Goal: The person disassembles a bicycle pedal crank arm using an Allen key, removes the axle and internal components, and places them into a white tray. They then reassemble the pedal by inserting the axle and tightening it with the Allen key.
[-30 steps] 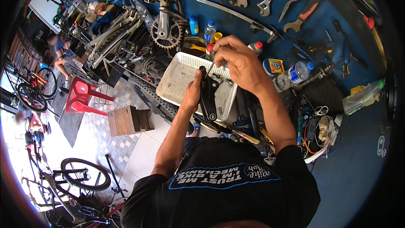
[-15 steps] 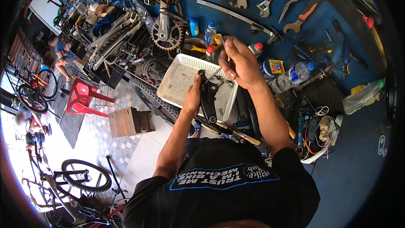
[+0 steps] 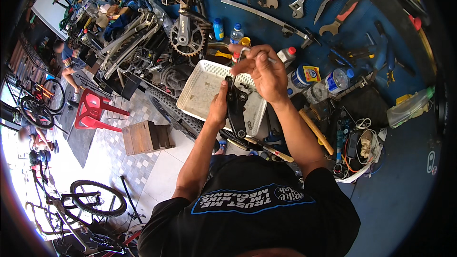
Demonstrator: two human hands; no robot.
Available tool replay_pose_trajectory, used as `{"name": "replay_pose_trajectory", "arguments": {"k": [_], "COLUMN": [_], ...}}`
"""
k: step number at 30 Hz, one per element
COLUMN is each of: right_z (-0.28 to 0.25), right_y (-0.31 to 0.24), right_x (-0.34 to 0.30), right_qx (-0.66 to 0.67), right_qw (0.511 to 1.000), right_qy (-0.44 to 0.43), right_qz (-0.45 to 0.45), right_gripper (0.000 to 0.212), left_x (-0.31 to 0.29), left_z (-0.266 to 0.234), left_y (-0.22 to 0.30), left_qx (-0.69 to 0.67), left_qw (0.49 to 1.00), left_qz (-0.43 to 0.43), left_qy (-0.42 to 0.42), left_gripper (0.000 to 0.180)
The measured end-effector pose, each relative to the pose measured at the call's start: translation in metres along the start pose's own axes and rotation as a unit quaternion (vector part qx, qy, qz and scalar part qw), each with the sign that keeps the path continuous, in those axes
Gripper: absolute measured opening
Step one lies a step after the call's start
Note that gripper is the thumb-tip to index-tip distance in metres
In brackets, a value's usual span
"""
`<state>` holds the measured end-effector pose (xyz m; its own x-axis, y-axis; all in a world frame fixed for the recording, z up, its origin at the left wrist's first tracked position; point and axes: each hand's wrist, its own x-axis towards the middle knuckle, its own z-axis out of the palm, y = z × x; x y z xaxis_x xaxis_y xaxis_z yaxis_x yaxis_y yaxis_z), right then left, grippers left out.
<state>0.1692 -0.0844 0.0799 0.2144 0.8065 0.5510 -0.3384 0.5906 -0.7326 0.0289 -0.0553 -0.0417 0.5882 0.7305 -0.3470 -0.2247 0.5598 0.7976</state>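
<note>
My left hand (image 3: 218, 108) is closed round a black bike linkage part (image 3: 235, 116), its thumb lying along the upper end. My right hand (image 3: 267, 77) grips a bent metal hex key (image 3: 242, 53), whose lower end reaches the top of the linkage; whether it sits in a bolt there is hard to make out. Both hands are over a white perforated plastic basket (image 3: 189, 85). Small dark rings and hardware lie in the basket's right side, partly hidden behind the linkage.
Plastic bottles (image 3: 236, 33) and a tub (image 3: 304, 75) stand beyond the basket. A crankset with pedal (image 3: 184, 33) rises at the far left of it. Tools such as an adjustable wrench (image 3: 300, 4) hang on the blue board. A red chair (image 3: 93, 109) and wooden box (image 3: 143, 138) stand left.
My right hand has turned and shifted slightly, and the hex key now stands more upright, its bend swung round above the linkage. My left hand holds the linkage nearly still.
</note>
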Motion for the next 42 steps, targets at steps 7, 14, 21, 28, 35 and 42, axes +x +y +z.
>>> {"name": "replay_pose_trajectory", "arguments": {"k": [7,14,21,28,35,42], "right_z": [-0.018,-0.012,-0.017,-0.021,-0.059,-0.057], "right_y": [-0.026,-0.054,-0.033,-0.059,-0.068,-0.062], "right_x": [0.016,0.022,0.011,0.017,-0.01,-0.031], "right_qx": [0.049,-0.337,-0.377,-0.3,-0.277,-0.243], "right_qw": [0.951,0.916,0.917,0.945,0.941,0.947], "right_qy": [0.022,-0.206,-0.127,0.09,0.173,0.195], "right_qz": [0.304,0.071,-0.031,-0.092,-0.085,-0.084], "right_gripper": [0.049,0.021,0.015,0.024,0.025,0.025], "left_x": [-0.011,-0.006,-0.01,0.0,-0.01,-0.019], "left_z": [0.002,-0.003,0.001,-0.01,-0.008,0.004], "left_y": [-0.001,0.0,0.004,-0.006,-0.006,0.002], "left_qx": [-0.018,-0.005,-0.15,-0.389,-0.409,-0.364], "left_qw": [1.0,1.0,0.984,0.917,0.902,0.909], "left_qz": [-0.015,-0.023,-0.068,0.018,0.071,0.057], "left_qy": [0.02,-0.002,-0.072,-0.089,-0.116,-0.197], "left_gripper": [0.079,0.074,0.064,0.054,0.067,0.09]}}
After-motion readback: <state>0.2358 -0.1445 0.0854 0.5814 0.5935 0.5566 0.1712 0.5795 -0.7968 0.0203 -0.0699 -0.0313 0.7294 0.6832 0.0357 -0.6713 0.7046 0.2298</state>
